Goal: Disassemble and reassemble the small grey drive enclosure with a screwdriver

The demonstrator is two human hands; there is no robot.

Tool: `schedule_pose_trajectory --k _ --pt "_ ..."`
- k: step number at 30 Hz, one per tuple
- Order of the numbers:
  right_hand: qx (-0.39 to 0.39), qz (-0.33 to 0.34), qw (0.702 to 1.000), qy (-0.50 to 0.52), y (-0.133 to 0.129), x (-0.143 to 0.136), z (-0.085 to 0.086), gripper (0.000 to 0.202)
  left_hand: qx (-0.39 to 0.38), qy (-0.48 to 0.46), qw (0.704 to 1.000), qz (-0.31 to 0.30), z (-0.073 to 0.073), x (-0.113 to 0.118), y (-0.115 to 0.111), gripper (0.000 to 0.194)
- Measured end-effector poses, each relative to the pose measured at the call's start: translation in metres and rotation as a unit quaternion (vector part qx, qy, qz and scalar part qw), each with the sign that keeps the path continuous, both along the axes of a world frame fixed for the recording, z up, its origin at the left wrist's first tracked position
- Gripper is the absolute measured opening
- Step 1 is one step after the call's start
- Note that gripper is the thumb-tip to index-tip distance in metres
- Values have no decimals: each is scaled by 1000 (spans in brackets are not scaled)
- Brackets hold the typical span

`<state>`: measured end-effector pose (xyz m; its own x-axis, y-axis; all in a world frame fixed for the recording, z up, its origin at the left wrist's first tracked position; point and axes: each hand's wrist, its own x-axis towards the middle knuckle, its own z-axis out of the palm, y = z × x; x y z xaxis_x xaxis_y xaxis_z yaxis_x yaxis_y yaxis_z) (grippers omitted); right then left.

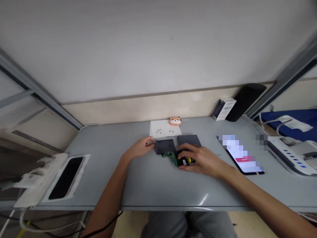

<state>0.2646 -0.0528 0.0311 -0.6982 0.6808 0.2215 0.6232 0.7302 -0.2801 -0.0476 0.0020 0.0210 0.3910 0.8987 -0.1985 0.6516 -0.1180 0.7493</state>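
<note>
My left hand [140,147] is at the left edge of a dark grey plastic housing [164,146], its thumb and fingers curled against the corner. Over a black module with a yellow part [183,161] arches my right hand [198,159], fingers wrapped round it and covering much of it. A green circuit board [170,155] sits between the module and the housing's front edge. Behind my right hand lies a second dark grey housing piece [190,140], partly covered by the fingers. Several tiny dark screws [158,131] rest on a white paper [164,125] beyond the housing.
An orange animal-face case [175,121] stands at the paper's back edge. To the right are a lit phone [241,155], a white power strip [287,155], a small box [224,109] and a black cylinder [245,102]. A dark phone [66,178] and another power strip [42,180] occupy the left.
</note>
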Motion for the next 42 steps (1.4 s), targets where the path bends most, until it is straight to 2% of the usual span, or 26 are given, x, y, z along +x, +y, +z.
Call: schedule_pose_trajectory --k 5,8,13,23,33,35,37,39,40,42 --pt "19 -62 997 -38 37 -18 13 23 -5 -4 1000 14 -5 3 1 32" --pt "1 -80 994 -69 46 -29 13 26 6 -2 1000 24 -3 5 0 29" --pt "-23 -73 996 -52 46 -34 10 25 29 12 999 28 2 9 -1 27" --pt "-6 -76 997 17 50 -31 -8 25 74 57 995 24 3 13 0 27" --pt "2 -40 999 -17 47 -34 -5 24 93 81 992 6 4 13 0 26" --pt "9 -33 999 12 46 -32 -2 17 100 100 990 1 7 11 -1 24" --pt "18 -42 995 92 44 -27 6 15 136 127 982 -8 10 11 -2 21" --pt "27 -80 969 233 40 -19 17 21 202 151 968 -7 12 12 -3 20" --pt "29 -118 940 318 38 -14 23 20 237 156 959 -1 12 15 -5 20" --pt "35 -201 848 490 38 -6 32 21 293 150 944 11 11 21 -8 21"
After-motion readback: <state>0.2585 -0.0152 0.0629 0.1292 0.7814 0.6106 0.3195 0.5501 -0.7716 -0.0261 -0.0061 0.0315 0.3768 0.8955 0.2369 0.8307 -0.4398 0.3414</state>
